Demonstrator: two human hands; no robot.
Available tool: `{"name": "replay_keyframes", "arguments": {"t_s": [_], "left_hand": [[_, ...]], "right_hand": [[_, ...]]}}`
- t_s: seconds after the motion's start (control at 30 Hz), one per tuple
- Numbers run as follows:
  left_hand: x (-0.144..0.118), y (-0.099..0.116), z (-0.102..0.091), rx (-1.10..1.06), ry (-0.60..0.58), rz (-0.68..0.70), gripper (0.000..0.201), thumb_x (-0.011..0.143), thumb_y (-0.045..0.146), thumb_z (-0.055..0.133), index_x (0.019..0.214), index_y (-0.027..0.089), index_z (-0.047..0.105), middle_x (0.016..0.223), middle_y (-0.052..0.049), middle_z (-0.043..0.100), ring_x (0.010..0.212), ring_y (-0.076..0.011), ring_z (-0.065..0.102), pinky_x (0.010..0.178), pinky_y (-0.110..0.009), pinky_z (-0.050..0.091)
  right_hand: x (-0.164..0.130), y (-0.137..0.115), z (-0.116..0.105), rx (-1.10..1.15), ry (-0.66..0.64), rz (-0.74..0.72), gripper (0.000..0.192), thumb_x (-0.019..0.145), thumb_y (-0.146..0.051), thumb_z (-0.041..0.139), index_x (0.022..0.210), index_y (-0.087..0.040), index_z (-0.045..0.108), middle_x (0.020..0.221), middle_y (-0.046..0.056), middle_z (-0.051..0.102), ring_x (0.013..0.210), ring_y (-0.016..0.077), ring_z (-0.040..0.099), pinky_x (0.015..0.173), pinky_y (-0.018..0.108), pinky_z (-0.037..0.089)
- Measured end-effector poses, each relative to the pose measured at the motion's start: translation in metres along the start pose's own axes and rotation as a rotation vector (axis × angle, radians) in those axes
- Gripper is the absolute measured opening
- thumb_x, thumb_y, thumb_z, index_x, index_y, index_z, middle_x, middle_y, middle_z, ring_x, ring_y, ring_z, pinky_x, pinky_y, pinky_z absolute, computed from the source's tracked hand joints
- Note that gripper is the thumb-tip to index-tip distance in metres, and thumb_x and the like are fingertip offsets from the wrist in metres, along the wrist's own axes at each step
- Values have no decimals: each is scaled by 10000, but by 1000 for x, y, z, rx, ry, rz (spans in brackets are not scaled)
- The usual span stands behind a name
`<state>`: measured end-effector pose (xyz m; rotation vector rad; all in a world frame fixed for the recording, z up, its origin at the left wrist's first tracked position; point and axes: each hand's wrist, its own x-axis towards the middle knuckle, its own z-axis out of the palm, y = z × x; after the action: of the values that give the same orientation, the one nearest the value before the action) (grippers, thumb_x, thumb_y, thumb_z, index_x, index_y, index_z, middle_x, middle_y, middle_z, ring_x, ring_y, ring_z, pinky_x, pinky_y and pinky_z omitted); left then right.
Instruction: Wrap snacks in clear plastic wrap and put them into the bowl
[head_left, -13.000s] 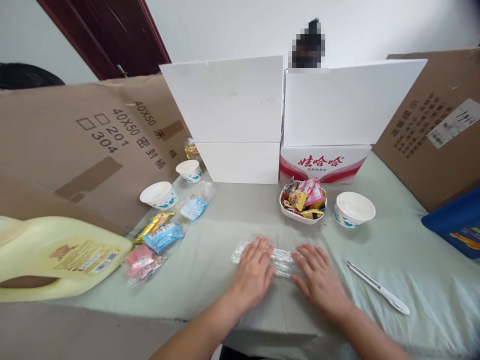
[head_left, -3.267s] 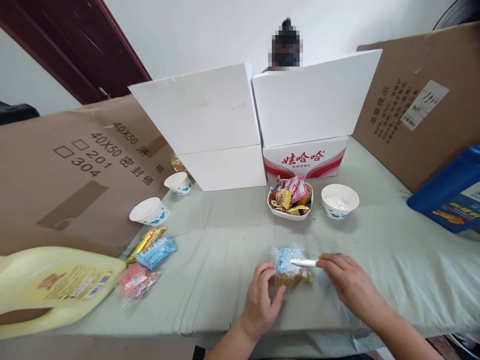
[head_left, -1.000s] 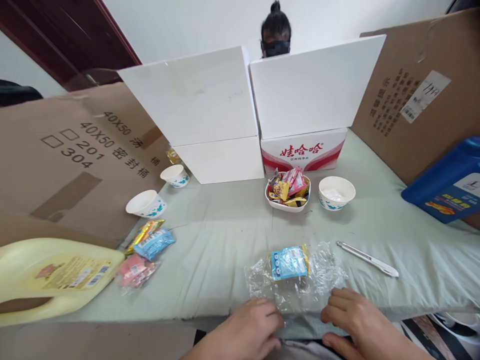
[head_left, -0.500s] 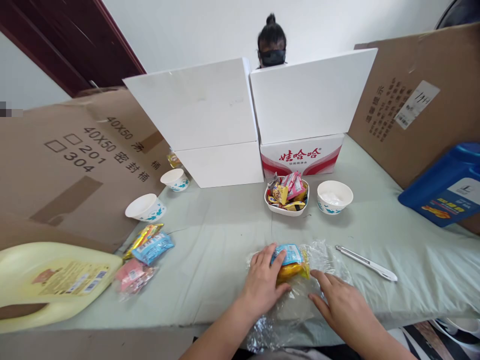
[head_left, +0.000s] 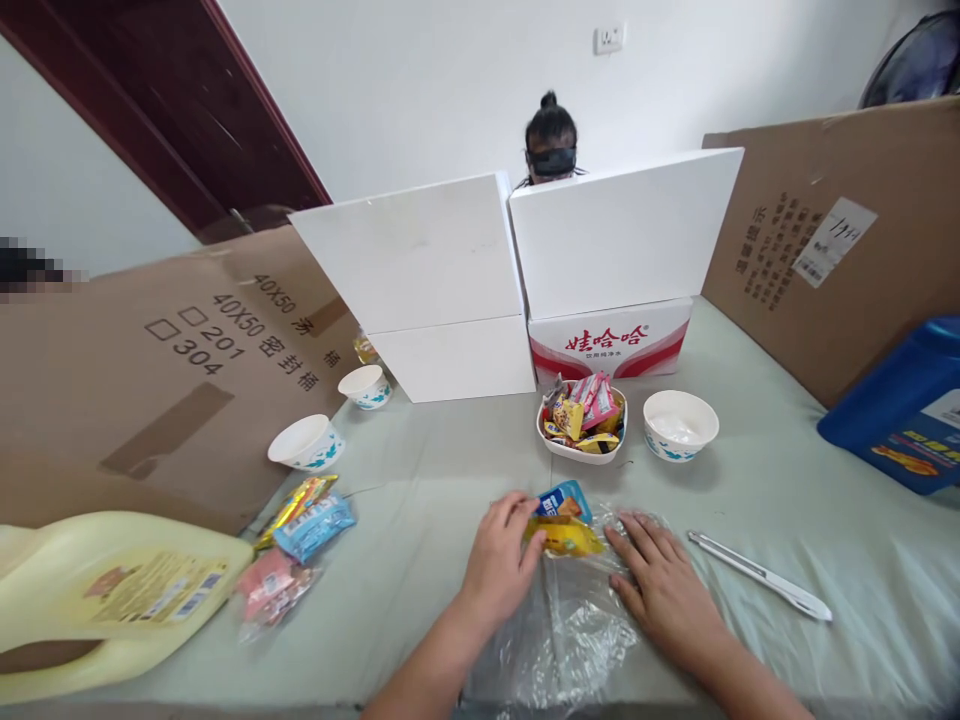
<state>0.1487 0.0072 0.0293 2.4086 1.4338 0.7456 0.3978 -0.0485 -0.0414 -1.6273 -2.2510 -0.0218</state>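
Makeshift workstation in plain room, likely home or small office. White wall with socket (head_left: 609, 38) at top centre, dark wooden door (head_left: 187, 110) upper left. Cloth-covered table (head_left: 750, 500) fenced by flattened cardboard sheets (head_left: 172, 360) left and right and white boxes (head_left: 450, 290) at centre. Another person (head_left: 551, 150) sits behind boxes.

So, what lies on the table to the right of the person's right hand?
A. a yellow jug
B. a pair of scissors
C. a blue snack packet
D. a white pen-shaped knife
D: a slim white pen-shaped knife lies on the cloth, apart from the right hand, which rests flat on the clear plastic wrap; the yellow jug is far to the left.
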Motion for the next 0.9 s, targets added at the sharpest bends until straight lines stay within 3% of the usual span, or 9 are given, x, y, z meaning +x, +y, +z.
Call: {"name": "replay_keyframes", "arguments": {"t_s": [0.13, 0.2, 0.3, 0.4, 0.47, 0.6, 0.7, 0.8, 0.9], "left_hand": [[4, 15, 10, 41, -221, 172, 603, 746, 263, 751, 1300, 249, 515, 1227, -90, 613, 1092, -287, 582, 927, -484, 492], [9, 16, 10, 48, -252, 178, 556, 747, 185, 731, 1263, 258, 537, 1200, -77, 631, 1068, -278, 598, 914, -473, 495], [27, 9, -4, -39, -175, 158, 458, 808, 129, 627, 1241, 248, 535, 1143, -65, 647, 1044, -233, 618, 922, -413, 502], [60, 3, -24, -36, 56, 139, 401, 851, 167, 570, 1244, 218, 509, 1199, -93, 586, 1072, -225, 605, 909, -388, 516], [86, 6, -30, 20, 155, 199, 333, 874, 185, 547, 1205, 215, 529, 1193, -92, 568, 1059, -220, 603, 892, -374, 522], [131, 24, -9, 131, 115, 398, 280, 889, 170, 528, 1157, 230, 584, 1199, -80, 570, 1103, -222, 571, 950, -373, 485], [149, 36, 20, 209, 30, 413, 273, 877, 160, 557, 1131, 243, 616, 1184, -89, 589, 1095, -250, 571, 939, -414, 482], [152, 40, 34, 230, 27, 356, 339, 823, 203, 662, 1155, 251, 610, 1218, -108, 568, 1134, -297, 537, 929, -479, 471], [140, 36, 24, 178, 110, 333, 456, 802, 276, 694, 1235, 237, 559, 1337, -129, 471, 1206, -315, 475, 977, -502, 430]], "right_hand": [[0, 0, -1, 20, 27, 1, 498, 902, -454, 521, 1360, -257, 519, 1461, 75, 457, 1334, 284, 411, 1049, 471, 374], [0, 0, -1, 38, 31, 5, 503, 903, -449, 516, 1367, -255, 513, 1455, 70, 464, 1328, 282, 420, 1044, 469, 383], [0, 0, -1, 57, 11, 18, 498, 908, -457, 504, 1368, -266, 513, 1458, 65, 461, 1322, 288, 430, 1033, 479, 391], [0, -1, -3, 66, -13, 36, 488, 912, -467, 495, 1357, -270, 526, 1459, 66, 460, 1325, 291, 427, 1031, 481, 391], [1, -2, -6, 66, -28, 46, 481, 911, -460, 498, 1352, -273, 532, 1460, 64, 458, 1329, 290, 422, 1035, 478, 388], [3, -3, -10, 77, -48, 53, 473, 907, -450, 505, 1349, -281, 533, 1466, 56, 451, 1338, 278, 413, 1048, 466, 380], [2, -2, -11, 100, -54, 64, 472, 910, -455, 499, 1350, -288, 531, 1466, 52, 452, 1342, 269, 409, 1055, 458, 377], [1, -1, -10, 109, -59, 74, 468, 909, -460, 501, 1343, -290, 538, 1466, 50, 453, 1343, 268, 408, 1058, 454, 376], [0, -1, -8, 108, -42, 67, 466, 909, -460, 503, 1344, -294, 536, 1465, 46, 454, 1340, 270, 412, 1052, 457, 382]]}}
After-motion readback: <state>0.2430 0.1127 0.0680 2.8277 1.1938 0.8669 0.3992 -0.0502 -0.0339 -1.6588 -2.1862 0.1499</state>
